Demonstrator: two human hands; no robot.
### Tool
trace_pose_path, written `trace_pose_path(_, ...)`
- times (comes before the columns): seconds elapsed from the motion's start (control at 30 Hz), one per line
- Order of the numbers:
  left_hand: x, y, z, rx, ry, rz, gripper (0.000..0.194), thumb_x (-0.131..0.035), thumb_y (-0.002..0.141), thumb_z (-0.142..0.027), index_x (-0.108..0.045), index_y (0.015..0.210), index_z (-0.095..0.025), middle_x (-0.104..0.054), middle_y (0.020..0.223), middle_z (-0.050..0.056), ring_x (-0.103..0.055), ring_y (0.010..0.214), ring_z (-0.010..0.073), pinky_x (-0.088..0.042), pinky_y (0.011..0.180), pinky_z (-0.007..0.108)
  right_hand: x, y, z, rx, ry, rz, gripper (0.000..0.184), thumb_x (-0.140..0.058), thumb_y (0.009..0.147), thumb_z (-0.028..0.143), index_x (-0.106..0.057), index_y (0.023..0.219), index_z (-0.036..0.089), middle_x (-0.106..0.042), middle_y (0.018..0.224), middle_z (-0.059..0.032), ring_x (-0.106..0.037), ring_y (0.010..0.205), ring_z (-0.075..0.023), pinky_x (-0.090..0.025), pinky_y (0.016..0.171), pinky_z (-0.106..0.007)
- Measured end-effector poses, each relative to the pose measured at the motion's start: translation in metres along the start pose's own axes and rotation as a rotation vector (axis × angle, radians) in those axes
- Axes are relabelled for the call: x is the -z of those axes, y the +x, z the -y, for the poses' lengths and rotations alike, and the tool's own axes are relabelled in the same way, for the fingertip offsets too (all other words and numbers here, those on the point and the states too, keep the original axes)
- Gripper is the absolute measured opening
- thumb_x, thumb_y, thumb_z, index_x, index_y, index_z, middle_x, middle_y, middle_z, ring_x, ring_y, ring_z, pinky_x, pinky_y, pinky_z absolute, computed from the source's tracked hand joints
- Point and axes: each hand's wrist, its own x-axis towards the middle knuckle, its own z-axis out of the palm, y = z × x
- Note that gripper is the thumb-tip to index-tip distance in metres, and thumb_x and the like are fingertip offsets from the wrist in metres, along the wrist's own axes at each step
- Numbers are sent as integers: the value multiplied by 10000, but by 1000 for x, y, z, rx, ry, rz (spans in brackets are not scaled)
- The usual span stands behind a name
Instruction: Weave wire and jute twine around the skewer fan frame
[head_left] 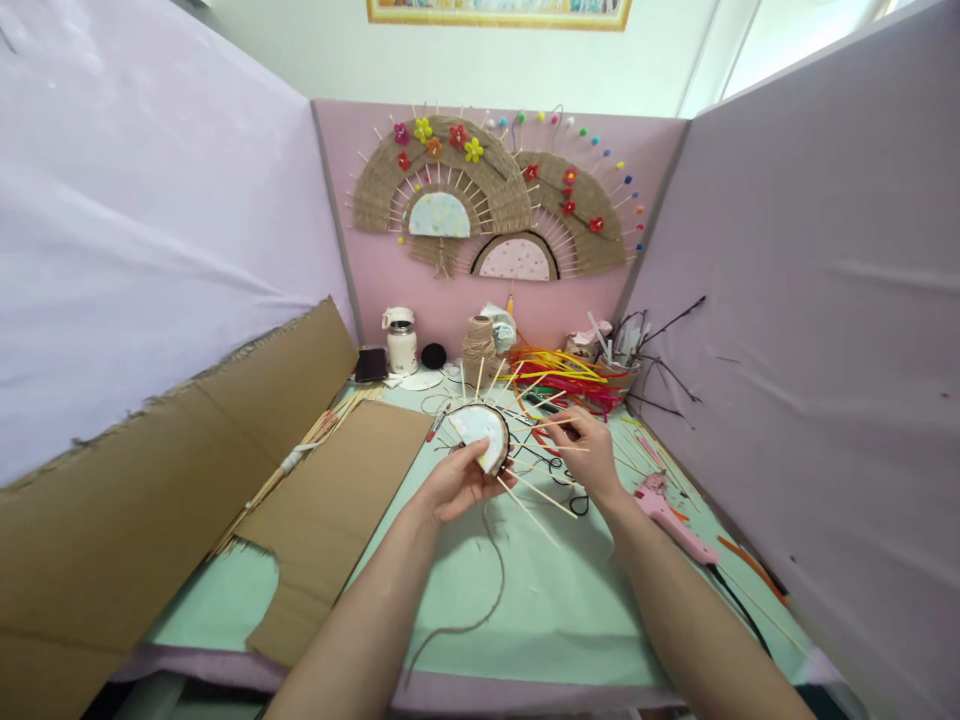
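My left hand (pixel 454 482) grips a small half-round fan piece (pixel 480 430) from below; it has a pale patterned face, a dark rim and several thin wooden skewers (pixel 536 495) sticking out like spokes. A length of brown twine (pixel 491 580) hangs from it and trails over the mint table top towards me. My right hand (pixel 589 445) is just right of the piece, fingers pinched near the skewer ends; whether they hold twine or a skewer is too small to tell.
Cardboard sheets (pixel 330 500) lie at the left, with a bundle of sticks beside them. A pink glue gun (pixel 667 510) lies at the right. At the back stand a twine spool (pixel 478 340), a white jar (pixel 401 340), coloured sticks (pixel 562 375) and twigs. Two finished fans (pixel 450 190) hang on the back wall.
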Motion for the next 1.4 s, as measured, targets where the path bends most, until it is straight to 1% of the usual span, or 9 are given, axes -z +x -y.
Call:
trace_pose_path(0.23, -1, -2, 6, 82, 87, 109, 226, -542, 846, -250, -668, 919, -77, -698, 843, 151, -667, 756, 196, -528, 786, 341, 0, -1, 1, 3, 12, 41, 247, -566, 828, 391, -634, 702, 190, -612, 702, -48, -546, 658, -165, -429, 624, -290)
trace_pose_path(0.5, 4, 2, 2, -9, 20, 9, 143, -587, 815, -181, -645, 889, -74, -691, 809, 122, -658, 726, 169, -542, 750, 316, 2, 1, 1, -43, 22, 14, 257, -585, 796, 401, -631, 672, 180, -608, 680, -42, -531, 625, -155, -406, 592, -279)
trace_pose_path(0.67, 12, 7, -9, -168, -81, -133, 124, -586, 812, -157, -623, 904, -82, -687, 838, 110, -656, 736, 153, -545, 737, 290, 9, 5, 1, -225, 188, 125, 268, -634, 737, 435, -639, 732, 167, -610, 635, -30, -522, 589, -148, -403, 556, -266)
trace_pose_path(0.83, 16, 10, -13, -250, -85, -205, 89, -558, 832, -157, -612, 876, -102, -684, 776, 73, -651, 701, 132, -546, 712, 258, 18, 11, -3, -382, 527, 138, 296, -702, 680, 396, -624, 865, 178, -580, 669, -6, -438, 509, -90, -329, 453, -220)
trace_pose_path(0.97, 12, 8, -10, -217, -56, -195, 90, -567, 824, -147, -615, 859, -79, -687, 766, 95, -652, 670, 143, -552, 667, 259, 18, 14, -9, -448, 723, 104, 259, -740, 651, 330, -612, 827, 190, -511, 613, 42, -348, 459, -51, -257, 425, -201)
trace_pose_path(1.1, 9, 5, -10, -140, -42, -158, 111, -564, 823, -146, -617, 880, -67, -689, 765, 118, -654, 651, 154, -550, 628, 258, 14, 16, -15, -486, 740, 35, 260, -756, 616, 324, -596, 769, 187, -495, 602, 53, -340, 459, -49, -236, 422, -204)
trace_pose_path(1.17, 8, 3, -11, -117, -58, -143, 108, -546, 835, -148, -615, 876, -75, -689, 759, 113, -655, 657, 147, -547, 637, 248, 13, 15, -17, -522, 708, 72, 268, -753, 610, 340, -593, 760, 185, -491, 592, 54, -339, 456, -51, -233, 422, -206)
trace_pose_path(1.27, 6, 1, -13, -76, -91, -126, 117, -524, 848, -157, -609, 854, -78, -683, 732, 104, -649, 636, 131, -538, 630, 226, 13, 13, -16, -547, 625, 204, 265, -738, 618, 359, -605, 757, 177, -510, 584, 49, -335, 449, -50, -233, 429, -208)
trace_pose_path(1.4, 6, -2, -15, -9, -140, -99, 167, -484, 868, -193, -610, 892, -86, -674, 691, 86, -630, 583, 113, -519, 585, 203, 14, 11, -14, -510, 465, 373, 238, -701, 657, 366, -663, 773, 162, -586, 638, 11, -382, 485, -66, -271, 459, -217)
